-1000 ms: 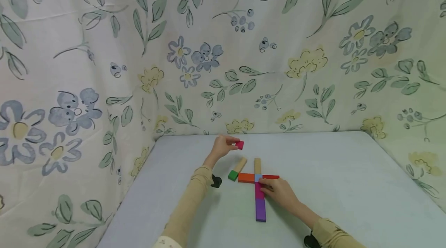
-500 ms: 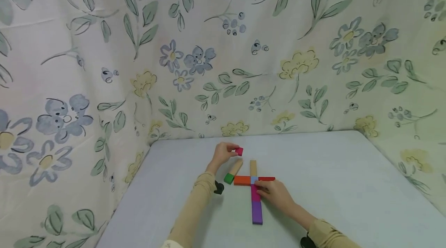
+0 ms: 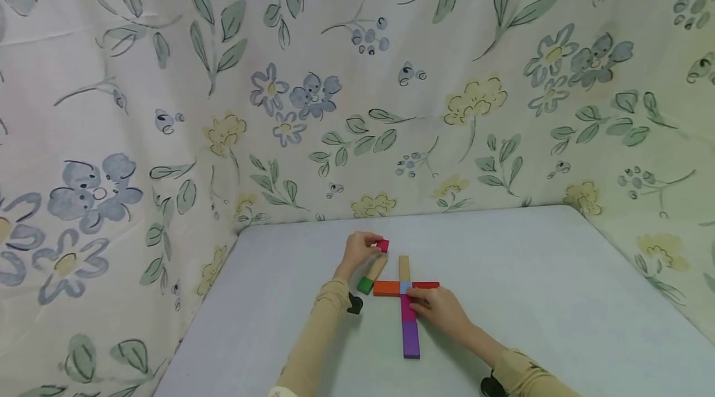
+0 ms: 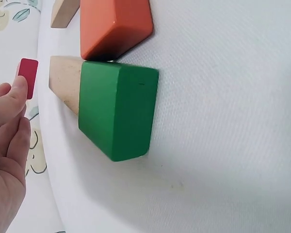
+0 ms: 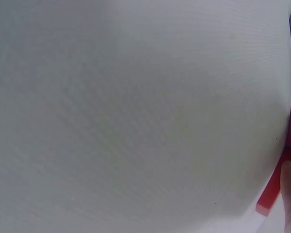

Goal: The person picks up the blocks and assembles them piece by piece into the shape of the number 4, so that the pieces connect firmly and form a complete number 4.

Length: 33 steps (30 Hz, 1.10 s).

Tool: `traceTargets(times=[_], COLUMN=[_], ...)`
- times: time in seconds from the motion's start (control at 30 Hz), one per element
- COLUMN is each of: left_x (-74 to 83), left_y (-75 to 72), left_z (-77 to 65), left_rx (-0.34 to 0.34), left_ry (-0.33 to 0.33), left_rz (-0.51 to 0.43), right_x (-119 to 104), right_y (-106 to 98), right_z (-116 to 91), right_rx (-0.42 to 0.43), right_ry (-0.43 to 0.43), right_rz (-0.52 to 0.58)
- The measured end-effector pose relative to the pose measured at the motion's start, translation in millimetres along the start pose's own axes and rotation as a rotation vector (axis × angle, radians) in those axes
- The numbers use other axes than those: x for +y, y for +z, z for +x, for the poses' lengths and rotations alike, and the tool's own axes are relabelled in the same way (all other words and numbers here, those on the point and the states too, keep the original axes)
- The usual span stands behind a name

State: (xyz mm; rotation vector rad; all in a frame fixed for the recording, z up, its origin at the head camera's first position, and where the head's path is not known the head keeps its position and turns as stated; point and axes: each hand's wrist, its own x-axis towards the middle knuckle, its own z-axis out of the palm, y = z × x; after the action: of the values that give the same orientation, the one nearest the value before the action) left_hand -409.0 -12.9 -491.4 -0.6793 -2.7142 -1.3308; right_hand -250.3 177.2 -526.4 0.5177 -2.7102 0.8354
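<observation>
Between thumb and fingertips, my left hand [image 3: 357, 252] pinches a small crimson block [image 3: 382, 246], also seen in the left wrist view. This block is at the far end of a slanted plain wooden block [image 3: 378, 267]; whether they touch I cannot tell. A green block [image 4: 117, 109] adjoins the wooden block's near end. My right hand [image 3: 447, 310] rests its fingertips at the light blue block [image 3: 405, 287] and the magenta block [image 3: 408, 308]. Around the light blue centre lie an orange block [image 3: 386, 288], a red block [image 3: 426, 285] and a wooden block [image 3: 404, 268]. A purple block [image 3: 411, 341] continues below the magenta one.
The blocks lie on a white cloth-covered table [image 3: 530, 273]. A floral curtain [image 3: 357, 87] hangs behind the far edge and along the left side. Dark wrist cameras [image 3: 355, 304] are strapped to both wrists.
My left hand has lowered the crimson block nearer to the slanted wooden block's far end. My right hand stays at the middle of the cross. The head view has shifted slightly.
</observation>
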Motion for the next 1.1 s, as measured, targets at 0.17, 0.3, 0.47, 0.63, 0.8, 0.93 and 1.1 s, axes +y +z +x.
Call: traceTargets(times=[0.17, 0.3, 0.47, 0.63, 0.8, 0.93, 1.1], left_x=[1.4, 1.5, -0.8, -3.4, -3.1, 0.0, -0.1], left_y=[0.2, 0.8, 3.6, 6.9, 9.1, 9.4, 10.4], left_z=[-2.0, -2.8, -1.9, -0.5, 0.4, 1.2, 3.7], left_rx=[-0.010, -0.031, -0.046, -0.067, -0.089, -0.094, -0.109], left_ry=[-0.019, -0.036, -0.034, -0.045, -0.062, -0.059, -0.084], left_rz=[0.001, 0.035, 0.072, 0.082, 0.092, 0.072, 0.045], right_x=[-1, -1, -1, -2, -2, -3, -4], right_y=[1, 2, 2, 1, 1, -1, -3], right_z=[2, 2, 2, 1, 1, 1, 1], right_rx=[-0.021, -0.033, -0.026, -0.010, -0.009, -0.009, -0.012], right_ry=[0.023, 0.033, 0.024, -0.009, -0.007, 0.012, 0.008], right_rz=[0.015, 0.021, 0.009, -0.004, -0.007, -0.001, 0.002])
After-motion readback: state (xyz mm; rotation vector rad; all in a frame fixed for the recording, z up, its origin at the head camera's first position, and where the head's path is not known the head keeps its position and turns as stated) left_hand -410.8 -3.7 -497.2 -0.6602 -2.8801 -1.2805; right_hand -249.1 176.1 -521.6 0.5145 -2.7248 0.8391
